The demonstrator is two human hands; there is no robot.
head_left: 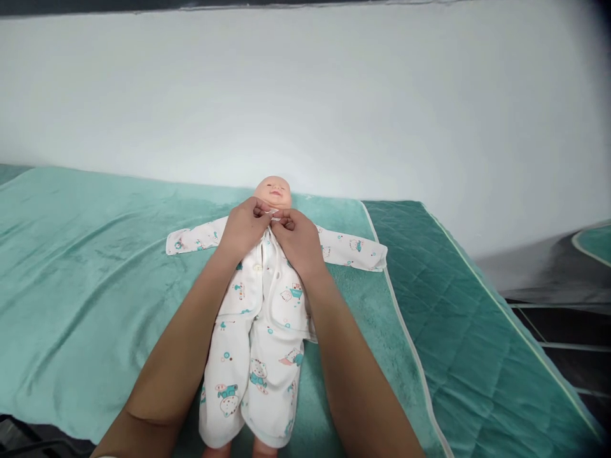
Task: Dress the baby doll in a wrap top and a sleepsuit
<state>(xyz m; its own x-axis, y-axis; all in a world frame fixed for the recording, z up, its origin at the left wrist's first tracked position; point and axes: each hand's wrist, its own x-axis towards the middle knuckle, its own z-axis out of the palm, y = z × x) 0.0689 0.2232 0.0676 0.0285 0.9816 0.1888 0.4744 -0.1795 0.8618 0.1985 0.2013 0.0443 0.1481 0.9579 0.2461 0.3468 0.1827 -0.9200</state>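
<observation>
A baby doll (273,189) lies on its back, head toward the wall. It wears a white printed jacket (291,292) with its sleeves stretched out to both sides, and matching trousers (260,375). My left hand (247,224) pinches the jacket's edge at the neck, just below the doll's chin. Beside it, my right hand (298,238) pinches the other side of the collar, the fingertips of both hands almost touching. Lower down, the jacket front hangs apart, with a button (258,268) showing on one edge. My fingers partly hide the collar.
A light green blanket (95,286) lies under the doll, wrinkled on the left. Beneath it a darker quilted green cover (458,318) shows on the right, ending at a pale-trimmed edge. A white wall (305,95) stands behind. Dark floor tiles (568,324) lie beyond the right edge.
</observation>
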